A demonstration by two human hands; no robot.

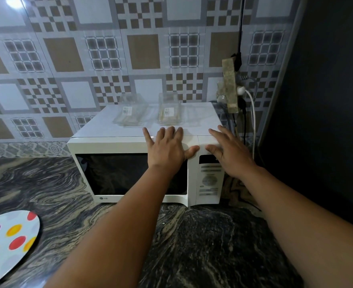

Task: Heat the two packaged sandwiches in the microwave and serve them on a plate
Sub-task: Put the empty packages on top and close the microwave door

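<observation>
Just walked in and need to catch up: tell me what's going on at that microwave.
A person stands at the white microwave, whose door is closed. The left hand lies flat on its top front edge, and the right hand rests open over the corner above the control panel. Two clear sandwich packs lie on top, untouched. A dotted plate waits on the counter.

dim bluish indoor light, glare on upper-left tiles [13,2], soft blur, wide-angle edge bowing
</observation>
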